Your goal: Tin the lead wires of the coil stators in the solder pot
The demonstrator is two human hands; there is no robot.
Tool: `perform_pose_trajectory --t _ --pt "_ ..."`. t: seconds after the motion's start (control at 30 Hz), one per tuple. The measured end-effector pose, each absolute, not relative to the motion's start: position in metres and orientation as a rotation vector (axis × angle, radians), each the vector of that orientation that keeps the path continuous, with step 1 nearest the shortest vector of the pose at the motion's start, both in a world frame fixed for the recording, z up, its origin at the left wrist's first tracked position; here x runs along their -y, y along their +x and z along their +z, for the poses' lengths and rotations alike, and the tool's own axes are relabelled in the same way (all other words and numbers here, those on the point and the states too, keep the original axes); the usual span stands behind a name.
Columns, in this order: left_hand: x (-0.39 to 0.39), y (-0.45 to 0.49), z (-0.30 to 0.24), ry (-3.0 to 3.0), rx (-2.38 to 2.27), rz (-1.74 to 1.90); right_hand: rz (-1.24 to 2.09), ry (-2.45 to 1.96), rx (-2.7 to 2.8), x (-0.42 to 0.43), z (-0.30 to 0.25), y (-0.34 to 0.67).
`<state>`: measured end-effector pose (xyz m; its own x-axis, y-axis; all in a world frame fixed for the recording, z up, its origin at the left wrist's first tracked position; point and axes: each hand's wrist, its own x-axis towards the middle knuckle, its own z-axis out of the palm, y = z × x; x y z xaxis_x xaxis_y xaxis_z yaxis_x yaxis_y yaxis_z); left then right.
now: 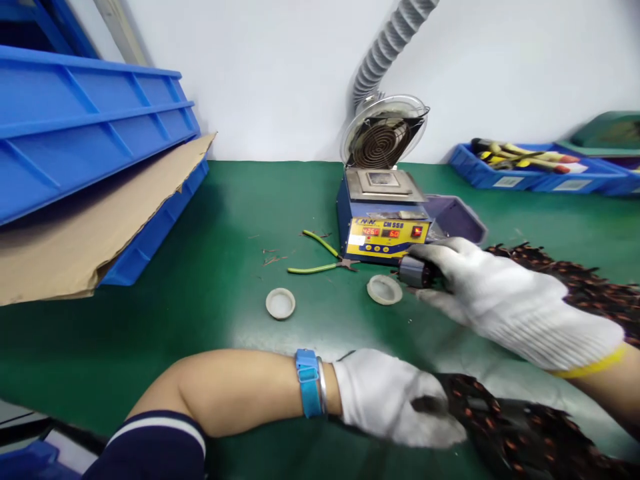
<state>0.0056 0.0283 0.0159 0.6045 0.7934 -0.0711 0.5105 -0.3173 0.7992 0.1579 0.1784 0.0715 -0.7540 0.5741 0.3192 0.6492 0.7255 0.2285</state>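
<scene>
From here I see stacked blue crates (pixel 90 123) at left, then green-handled pliers (pixel 314 269) beside two small dishes (pixel 281 305). The gloved left hand (pixel 393 399) curls at the near dark coils (pixel 505 423); whether it grips one I can't tell. Before the yellow-fronted heater (pixel 387 230), the right hand (pixel 473 277) pinches a dark cylindrical part (pixel 413 273). Beyond, tools (pixel 525 158) fill a bin (pixel 505 179).

Workshop, evidenced by green worktop (pixel 225 220), digital-readout unit (pixel 383 231), ribbed grey duct (pixel 393 47), green-handled pliers (pixel 342 263) and blue tool bins (pixel 507 180).
</scene>
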Motion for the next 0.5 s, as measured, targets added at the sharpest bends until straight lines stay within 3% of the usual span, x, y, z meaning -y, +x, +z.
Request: perform_pose_trajectory --t 0.13,0.37,0.5 --pt "-0.03 0.005 0.021 2.012 -1.034 0.414 -0.964 -0.696 2.805 -0.175 0.077 0.143" --pt "-0.031 0.005 0.023 2.053 -1.011 0.413 -1.082 -0.624 2.891 -0.166 0.074 0.129" --pt "-0.031 0.01 0.012 1.956 -1.015 0.49 -1.143 -0.782 2.832 -0.175 0.102 0.126"
